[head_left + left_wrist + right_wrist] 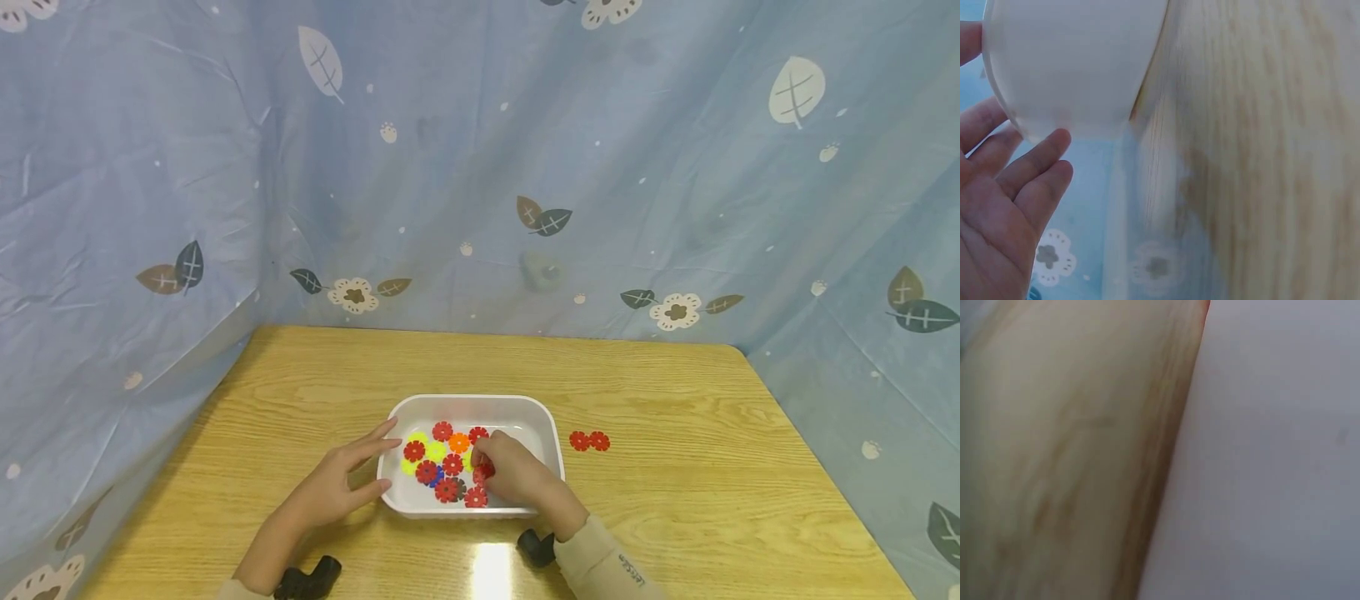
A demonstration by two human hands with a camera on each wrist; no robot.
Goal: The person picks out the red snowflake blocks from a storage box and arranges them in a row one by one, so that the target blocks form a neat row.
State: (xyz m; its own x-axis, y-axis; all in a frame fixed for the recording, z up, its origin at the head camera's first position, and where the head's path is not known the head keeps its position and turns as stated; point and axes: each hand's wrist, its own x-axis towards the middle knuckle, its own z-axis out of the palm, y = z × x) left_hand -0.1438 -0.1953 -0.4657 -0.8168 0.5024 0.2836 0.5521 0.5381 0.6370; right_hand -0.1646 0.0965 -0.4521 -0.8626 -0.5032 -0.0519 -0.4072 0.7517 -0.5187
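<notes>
Many flower-shaped discs (448,468) lie just left of the right hand (513,472).

Wht tray (528,437), red/yel/blu/orng discs (452,464)

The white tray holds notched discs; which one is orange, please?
In the head view, the orange disc lies between the two farthest red discs, slightly lower; the others visible are red, yellow, blue or dark.
</notes>
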